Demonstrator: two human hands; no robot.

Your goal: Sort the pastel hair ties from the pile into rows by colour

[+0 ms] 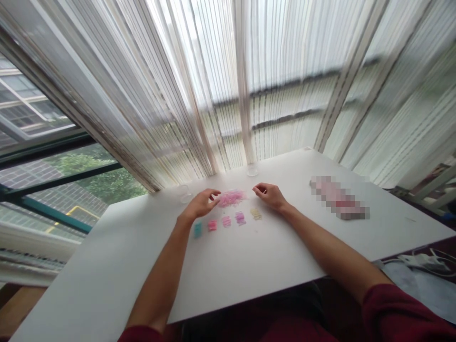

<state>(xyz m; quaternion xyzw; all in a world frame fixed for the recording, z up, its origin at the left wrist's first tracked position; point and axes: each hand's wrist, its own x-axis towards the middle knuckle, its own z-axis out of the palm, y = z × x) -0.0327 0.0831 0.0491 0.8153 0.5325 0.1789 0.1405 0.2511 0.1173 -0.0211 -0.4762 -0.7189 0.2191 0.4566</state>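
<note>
A loose pile of thin pink pieces [231, 198] lies on the white table, too small to tell their kind. At its left edge is my left hand [200, 204], fingers curved and thumb apart, with nothing visible between them. My right hand [271, 195] is to the right of the pile, thumb and fingertips pinched together; whatever they may hold is too small to see. Nearer me is a row of small sorted groups: teal pieces [197, 229], coral-red pieces [212, 225], light pink pieces [227, 221], purple pieces [240, 218] and pale yellow pieces [255, 213].
Clear round containers stand behind the pile, one container [252, 170] at the table's back edge and another container [184, 194] behind my left hand. A blurred-out pinkish object [338, 198] lies on the right. Sheer curtains [228, 85] hang behind the white table [228, 275].
</note>
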